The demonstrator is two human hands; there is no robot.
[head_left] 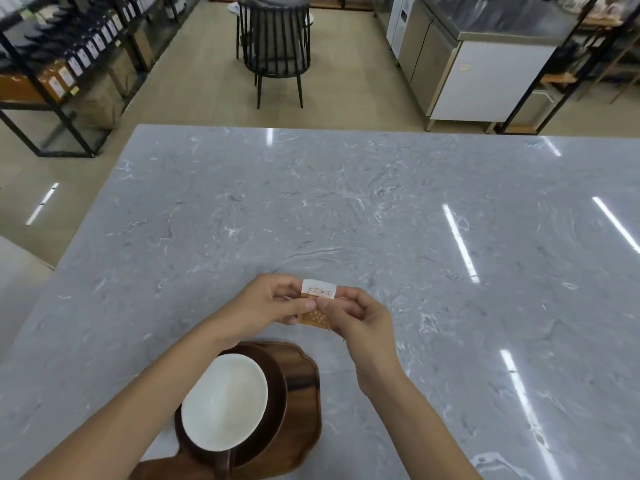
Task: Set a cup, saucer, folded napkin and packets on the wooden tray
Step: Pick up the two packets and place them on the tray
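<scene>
Both hands meet just below the centre of the frame, above the grey marbled counter (346, 209), and together pinch one small packet (317, 304). Fingers of the left hand (273, 303) curl onto its left side, and the thumb and fingers of the right hand (356, 313) nip its right side, so the packet hangs between them with its white printed band on top and its orange part below. Directly beneath the hands, toward the lower edge of the frame, lies the wooden tray (301, 375), with a dark saucer (273, 403) on it and a white-lined cup (225, 403) standing on the saucer; the left forearm crosses over the tray's left side. The packet is held just past the tray's upper end, off the wood. Bare counter spreads widely above and to the right of the hands, up to its far edge in the upper third of the frame. Its left edge slants down toward the lower left, well apart from the tray. Past the far edge stand a black chair (277, 46) and shelving (62, 74) at upper left.
</scene>
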